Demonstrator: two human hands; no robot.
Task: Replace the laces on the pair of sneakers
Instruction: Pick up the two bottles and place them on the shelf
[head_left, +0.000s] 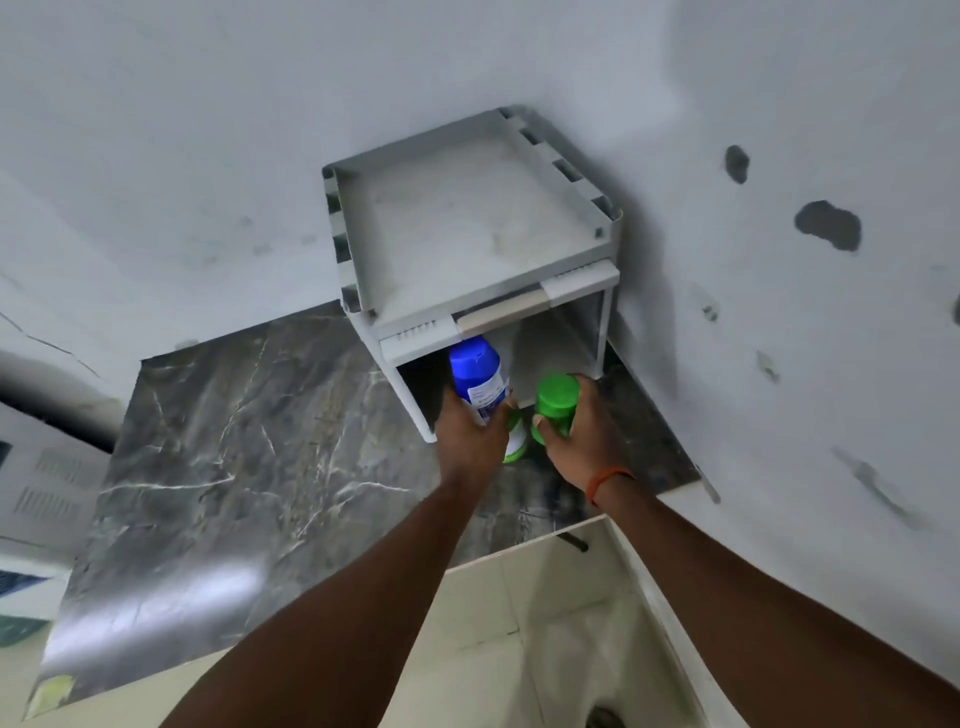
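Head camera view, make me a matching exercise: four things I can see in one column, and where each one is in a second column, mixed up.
Things:
1. blue bottle
2. green jar
3. white rack
4. orange band

Places:
A. around the right wrist
B. gripped in the left hand
C. standing on the marble counter, in the corner of the walls
D. gripped in the right hand

Pairs: 1-B, 2-D, 3-C, 4-A
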